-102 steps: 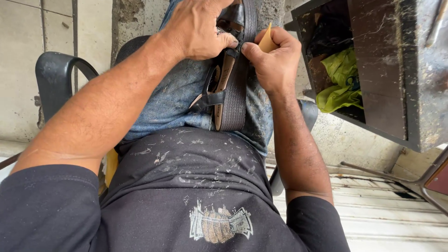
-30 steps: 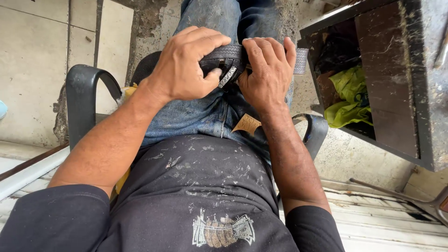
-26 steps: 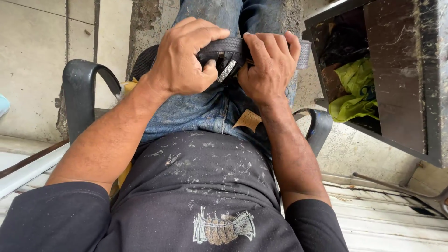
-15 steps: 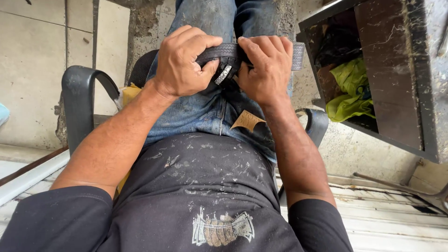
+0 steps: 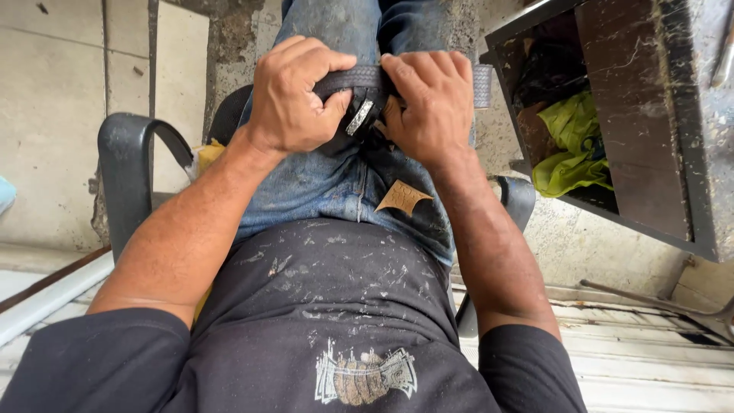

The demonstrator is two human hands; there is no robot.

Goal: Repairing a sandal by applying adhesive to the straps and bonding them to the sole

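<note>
**Both hands clamped on a dark belt across the lap**

The person sat in a dark chair (image 5: 126, 172), and a dark woven belt (image 5: 359, 76) lay across the blue jeans (image 5: 336, 183) at the top of the thighs. That belt served as the centre of everything: the left hand (image 5: 294, 95) was curled tight over it just to the left of the metal buckle piece (image 5: 359, 118), fingers wrapped round the strap, and the right hand (image 5: 432, 103) pressed down on it just to the right, fingers bent over the top edge with the thumb tucked under. Neither hand was open. The two fists nearly met over the buckle, which likely kept the strap taut and steady between them, with the thighs acting as a firm rest beneath.

A free end of the belt (image 5: 482, 76) stuck out past the right hand. Below the belt, nearer the body, a small tan leather scrap (image 5: 403, 197) rested on the jeans, apart from both hands. To the right of the belt stood a dark metal cabinet (image 5: 650, 138) with a yellow-green cloth (image 5: 569, 145) bundled inside, well out of reach of the work.
</note>
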